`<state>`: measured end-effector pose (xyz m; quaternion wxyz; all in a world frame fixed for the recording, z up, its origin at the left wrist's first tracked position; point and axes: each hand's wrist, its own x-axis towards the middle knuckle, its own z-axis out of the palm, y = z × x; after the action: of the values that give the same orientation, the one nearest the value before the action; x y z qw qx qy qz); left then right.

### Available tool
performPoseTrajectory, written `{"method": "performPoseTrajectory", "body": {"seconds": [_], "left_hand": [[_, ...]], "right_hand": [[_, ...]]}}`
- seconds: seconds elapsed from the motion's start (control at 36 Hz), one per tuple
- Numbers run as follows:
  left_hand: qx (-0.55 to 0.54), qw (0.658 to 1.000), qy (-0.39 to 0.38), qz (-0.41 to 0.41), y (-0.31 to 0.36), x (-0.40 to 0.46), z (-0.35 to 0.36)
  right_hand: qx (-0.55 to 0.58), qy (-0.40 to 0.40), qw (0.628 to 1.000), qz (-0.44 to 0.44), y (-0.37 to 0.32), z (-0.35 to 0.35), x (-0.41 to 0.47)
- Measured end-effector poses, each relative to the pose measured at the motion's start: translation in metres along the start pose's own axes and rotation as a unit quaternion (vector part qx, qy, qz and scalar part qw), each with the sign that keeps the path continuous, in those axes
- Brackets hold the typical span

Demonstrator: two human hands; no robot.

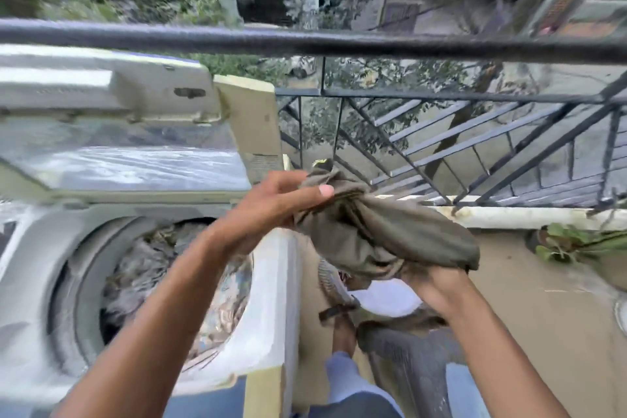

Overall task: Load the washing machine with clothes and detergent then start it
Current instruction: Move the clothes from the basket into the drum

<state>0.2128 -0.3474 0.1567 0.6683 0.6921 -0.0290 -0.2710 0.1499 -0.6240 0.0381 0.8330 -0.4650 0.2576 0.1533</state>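
An olive-brown garment (383, 231) hangs bunched in the air just right of the washing machine (274, 282). My left hand (274, 204) grips its upper end, thumb on top. My right hand (431, 285) holds its lower end from below, fingers hidden under the cloth. The top-loading machine stands at the left with its lid (129, 153) raised. Its drum (169, 282) holds several crumpled clothes. No detergent shows.
A dark laundry basket (407, 360) stands on the floor by my legs, a white object (390, 299) beyond it. A black balcony railing (441, 132) runs across the back, with a thick rail (305, 39) overhead. A potted plant (573, 241) sits at the right on the tan floor.
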Motion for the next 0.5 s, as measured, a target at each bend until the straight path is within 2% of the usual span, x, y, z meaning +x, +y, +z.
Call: {"method": "performPoseTrajectory", "body": {"seconds": [0.14,0.22,0.31,0.39,0.5], "left_hand": [[0.001,0.995,0.101,0.015,-0.018,-0.064,-0.058],[-0.059,0.982,0.178,0.024,-0.033,-0.104,-0.090],[-0.119,0.956,0.265,0.033,-0.045,-0.141,-0.117],[-0.152,0.920,0.356,0.056,-0.058,-0.177,-0.145],[-0.139,0.886,0.431,0.101,-0.063,-0.219,-0.180]], "right_hand": [[-0.016,-0.148,0.987,-0.054,-0.025,0.054,-0.048],[-0.041,-0.183,0.981,-0.050,-0.027,0.098,-0.065],[-0.076,-0.190,0.978,-0.048,-0.019,0.140,-0.071],[-0.101,-0.242,0.963,-0.058,-0.007,0.181,-0.074],[-0.125,-0.283,0.949,-0.052,0.017,0.234,-0.078]]}}
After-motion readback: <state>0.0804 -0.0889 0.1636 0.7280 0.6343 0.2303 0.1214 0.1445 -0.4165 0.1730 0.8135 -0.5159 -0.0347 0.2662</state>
